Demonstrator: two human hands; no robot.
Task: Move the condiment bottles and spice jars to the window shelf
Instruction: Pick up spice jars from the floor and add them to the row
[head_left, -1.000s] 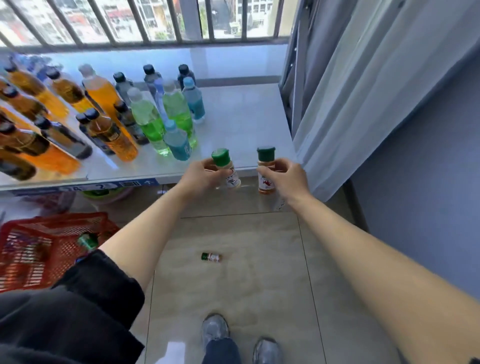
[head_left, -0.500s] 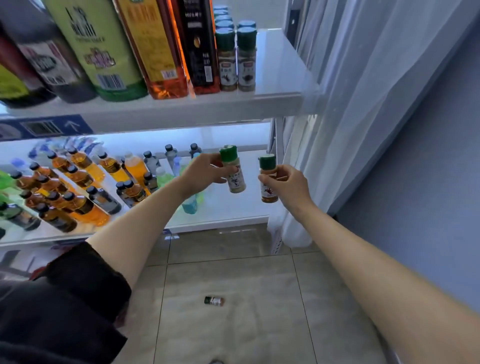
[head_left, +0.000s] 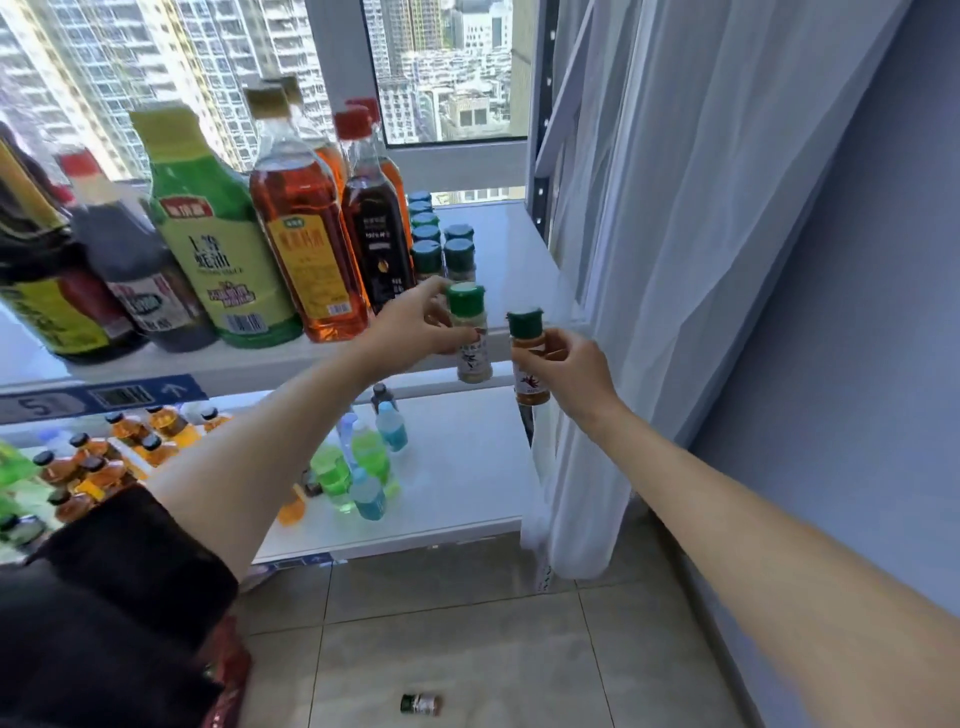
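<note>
Centre frame: left hand (head_left: 415, 327) is pinching a pale spice jar (head_left: 470, 338), right hand (head_left: 569, 371) is gripping an orange-filled spice jar (head_left: 529, 358), both at the window shelf (head_left: 514, 260) edge. Probably light, rigid, smooth-sided; mid-body holds are looking secure.

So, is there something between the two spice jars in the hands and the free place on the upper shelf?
Nothing visible blocks them. The left hand holds the pale spice jar just in front of the standing jars. The right hand holds the orange spice jar before the bare shelf surface right of them.
</note>
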